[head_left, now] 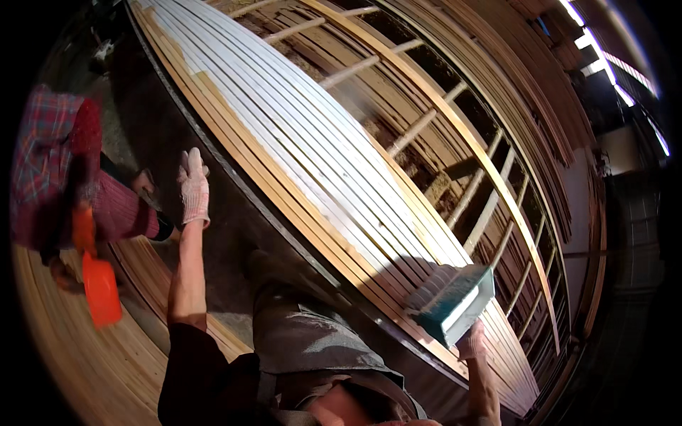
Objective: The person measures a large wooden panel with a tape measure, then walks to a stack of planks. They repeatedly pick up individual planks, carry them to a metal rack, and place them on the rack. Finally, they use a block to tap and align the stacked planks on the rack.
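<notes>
My right hand (472, 342) in a pale glove is closed on the near end of a teal trough-shaped tool (460, 304) with white residue inside; its exact kind is unclear. The tool rests on or just above a row of long narrow wooden strips (312, 170) laid side by side. A white coating covers much of their middle, while bare wood shows along the near side. My left hand (193, 183), in a whitish-pink glove, is held out with fingers extended and nothing in it. It is left of the strips, apart from their dark edge.
At the left stands a person in a plaid top (50, 135), near a blurred orange-red scoop-like thing (99, 287). More boards (78, 355) lie at lower left. Beyond the coated strips are a rack with wooden rungs (415, 131) and stacked planks (511, 78).
</notes>
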Available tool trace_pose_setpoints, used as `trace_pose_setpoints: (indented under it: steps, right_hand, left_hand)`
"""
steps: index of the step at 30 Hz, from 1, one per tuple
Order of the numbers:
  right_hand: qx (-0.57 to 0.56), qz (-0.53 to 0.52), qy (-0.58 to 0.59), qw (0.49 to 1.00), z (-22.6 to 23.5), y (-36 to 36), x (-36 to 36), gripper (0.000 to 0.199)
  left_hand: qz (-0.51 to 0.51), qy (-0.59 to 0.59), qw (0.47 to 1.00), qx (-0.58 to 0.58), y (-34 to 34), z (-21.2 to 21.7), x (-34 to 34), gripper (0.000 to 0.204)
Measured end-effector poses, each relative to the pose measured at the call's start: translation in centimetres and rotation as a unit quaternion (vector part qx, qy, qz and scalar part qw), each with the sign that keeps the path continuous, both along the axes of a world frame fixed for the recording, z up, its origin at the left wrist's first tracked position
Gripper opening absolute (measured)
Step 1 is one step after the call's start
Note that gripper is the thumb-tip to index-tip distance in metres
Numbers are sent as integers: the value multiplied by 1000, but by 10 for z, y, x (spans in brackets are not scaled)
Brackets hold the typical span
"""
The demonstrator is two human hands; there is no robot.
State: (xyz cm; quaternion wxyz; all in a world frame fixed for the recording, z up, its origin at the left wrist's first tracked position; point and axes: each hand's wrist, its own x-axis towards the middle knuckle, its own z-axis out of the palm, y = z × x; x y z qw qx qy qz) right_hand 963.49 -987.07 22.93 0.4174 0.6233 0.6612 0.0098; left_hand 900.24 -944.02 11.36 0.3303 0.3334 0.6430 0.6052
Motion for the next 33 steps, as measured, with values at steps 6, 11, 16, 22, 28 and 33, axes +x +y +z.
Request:
trace_pose_setpoints:
  steps: [6,11,16,22,28,33]
  right_hand:
    - [120,-166,106,973,32,-109,39,34]
    - [315,-469,426,707,48,-134,40,38]
    - [423,-522,480,563,55,-149,41,39]
    - [499,-584,641,-6,56,-121,18,41]
    - [478,-615,617,114,37,-104,62,40]
    - [419,-618,615,254,26,-59,107,40]
  left_hand:
    - [-494,168,852,46,20,150,201,76]
    - [-722,476,497,-65,39,179,399,87]
    - [-828,474,294,-59,50,69,514,80]
    - [-839,445,239,-204,32,112,521,109]
    - [-834,455,209,-232,45,27,546,106]
    - [-859,424,186,-219,40,107,522,100]
